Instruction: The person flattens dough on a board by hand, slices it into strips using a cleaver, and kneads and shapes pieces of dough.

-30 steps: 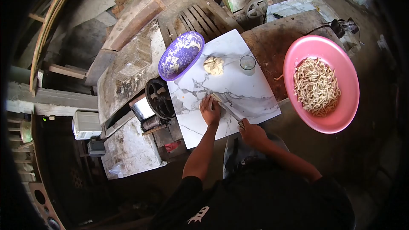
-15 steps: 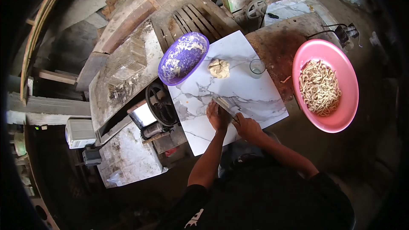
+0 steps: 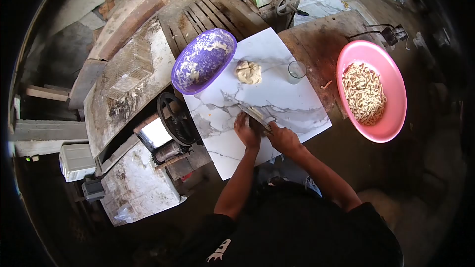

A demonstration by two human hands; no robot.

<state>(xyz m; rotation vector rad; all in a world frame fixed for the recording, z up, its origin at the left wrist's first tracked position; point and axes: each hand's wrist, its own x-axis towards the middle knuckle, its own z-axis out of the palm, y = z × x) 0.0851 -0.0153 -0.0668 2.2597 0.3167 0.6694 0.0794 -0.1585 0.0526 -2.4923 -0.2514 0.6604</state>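
At the far left we see a pale plastic box (image 3: 77, 162), and to its right a wire rack (image 3: 129, 71) lying on a stained wooden top. Nearer to us is a dirty white worktop (image 3: 141, 183). Next comes a black wheel (image 3: 174, 117), just beside the left edge of a white marbled board (image 3: 272, 52). At the board's far left edge we find a purple bowl (image 3: 204, 63), its inside smeared with pale dough. On the near half of the board is the left hand (image 3: 246, 131), its fingers bent close against a knife (image 3: 257, 116); we cannot tell whether they are closed on anything. Beyond that hand, a lump of dough (image 3: 249, 72) sits on the far half of the board, between the purple bowl and a glass, well apart from both hands. The knife slants across the board with a pale strip along its blade; we cannot tell what that strip is. The right hand (image 3: 284, 138) is closed around the handle. Farther right we see the clear glass (image 3: 297, 73), upright near the board's right edge. Last is a pink bowl (image 3: 395, 91), holding a heap of dough strips (image 3: 364, 94).
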